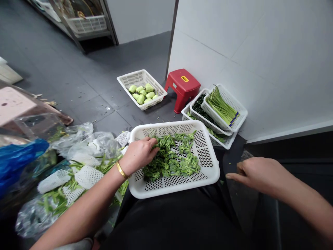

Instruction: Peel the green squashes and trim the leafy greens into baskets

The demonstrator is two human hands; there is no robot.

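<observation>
A white perforated plastic basket rests across my lap, with broccolini florets spread over its bottom. Over the basket's left side, my left hand has its fingers curled down onto the broccolini; a gold bracelet circles the wrist. The fingertips are partly hidden by the hand and the greens. To the right of the basket and apart from it, my right hand hangs over a dark area. Its thumb points left, apart from the bent fingers, and nothing shows between them. The other fingers are mostly hidden.
Plastic bags, white foam nets and leafy scraps cover the floor at left, near a blue bag. Ahead are a basket of pale green squashes, a red stool and stacked vegetable baskets against the white wall.
</observation>
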